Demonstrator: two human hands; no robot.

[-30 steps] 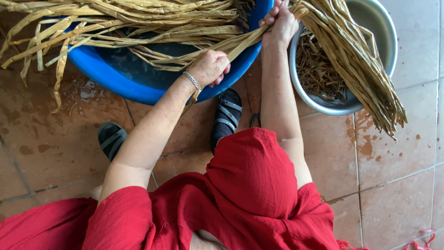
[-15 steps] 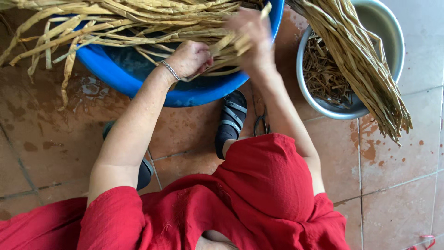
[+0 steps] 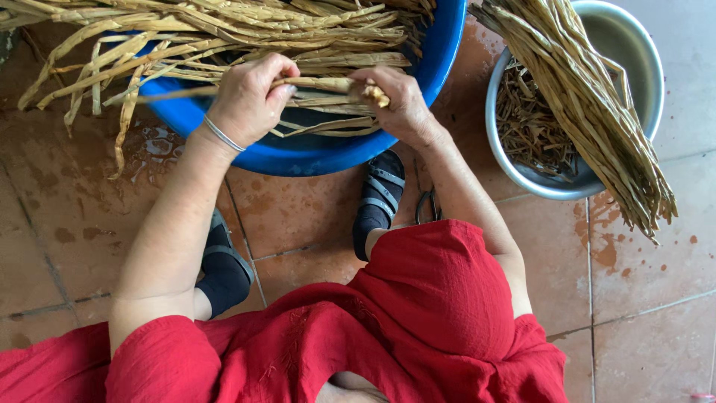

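Both hands work one dried stalk (image 3: pixel 317 83) over the blue basin (image 3: pixel 440 52). The left hand (image 3: pixel 250 101) is closed around the stalk near its middle, fingers curled over the top. The right hand (image 3: pixel 399 101) is pinched shut on the stalk's near end, thumb and fingertips pressing a frayed tip — exactly how the tip is split is hard to read from this view.

To do this well, I judge the left hand should stay firm as the anchor while the right does the fine work at the tip; the pull should run along the fibres, not across them, so the strip comes away whole rather than snapping. Keeping the stalk above the basin lets scraps drop in with the rest.

The stalk lies level, its long axis running left to right across the view, the worked end pointing toward the right hand and the far end trailing past the left hand into the heap of stalks (image 3: pixel 224 30). It sits just above the basin's near rim. A metal bowl (image 3: pixel 641 52) to the right holds a finished bundle (image 3: pixel 589 104) laid across it.
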